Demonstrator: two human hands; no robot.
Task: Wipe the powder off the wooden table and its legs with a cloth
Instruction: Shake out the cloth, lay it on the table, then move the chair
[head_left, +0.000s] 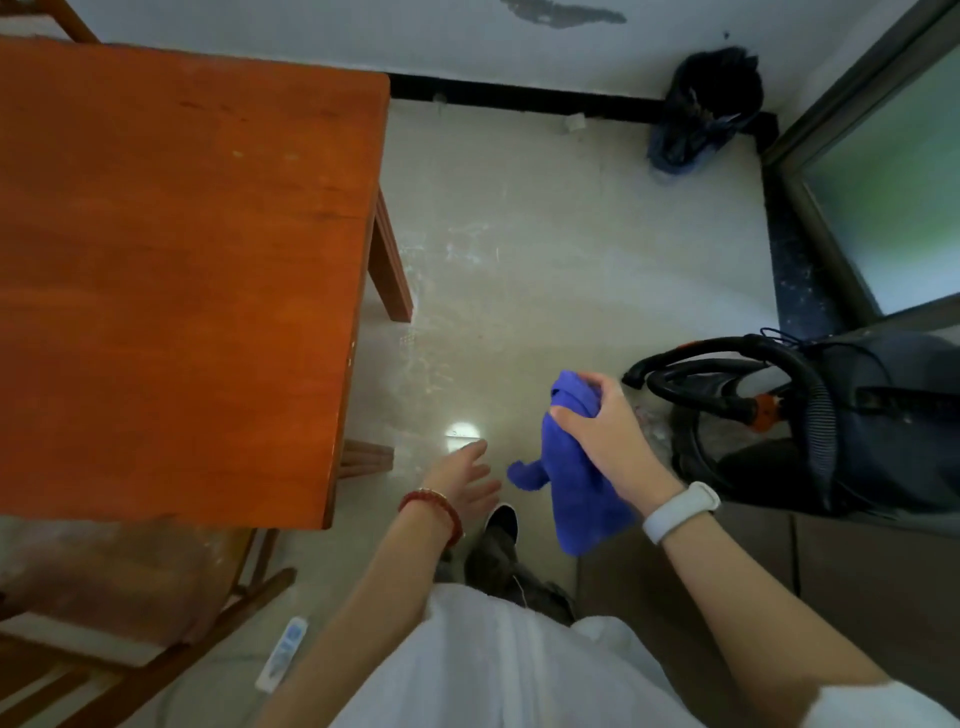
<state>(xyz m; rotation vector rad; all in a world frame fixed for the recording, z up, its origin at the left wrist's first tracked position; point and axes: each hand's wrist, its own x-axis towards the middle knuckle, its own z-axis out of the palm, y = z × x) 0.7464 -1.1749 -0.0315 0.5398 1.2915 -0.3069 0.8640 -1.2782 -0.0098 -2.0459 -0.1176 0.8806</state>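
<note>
The orange-brown wooden table (171, 270) fills the left of the head view, seen from above. One leg (390, 260) shows at its far right corner, and another leg (363, 457) peeks out under the near right corner. My right hand (602, 431) grips a bunched blue cloth (576, 488) in the air, to the right of the table and apart from it. My left hand (467, 478) hangs with straight fingers and nothing in it, just right of the table's near corner. White powder smears mark the floor (467, 244) beside the far leg.
A vacuum cleaner with a black hose (810, 405) stands on the floor at the right. A dark bag (706, 104) lies in the far corner by a glass door (893, 171). A wooden chair (130, 623) stands at lower left, with a power strip (283, 654) on the floor.
</note>
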